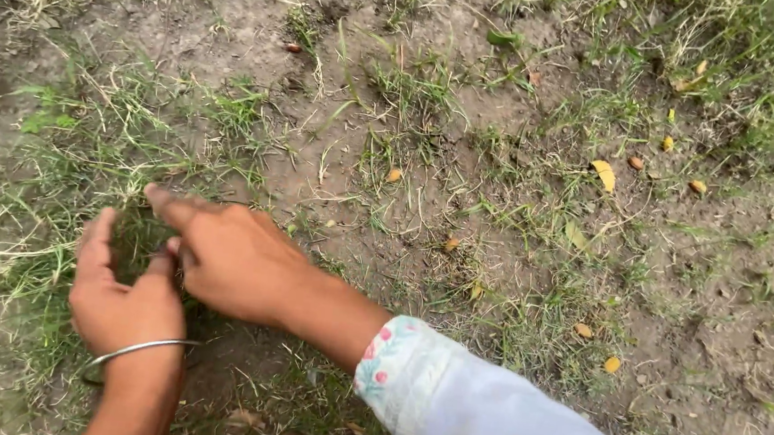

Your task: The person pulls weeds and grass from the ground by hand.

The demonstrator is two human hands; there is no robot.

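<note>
I see both hands low over a grass tuft (136,222) on the bare soil (473,112). My left hand (119,300), with a thin metal bangle (138,350) at the wrist, cups the tuft from below, thumb up beside it. My right hand (232,255), in a white sleeve (490,421), reaches across from the right, fingers at the tuft; I cannot tell if either grip is clenched on it. Yellow leaves (604,172) lie well apart to the right.
</note>
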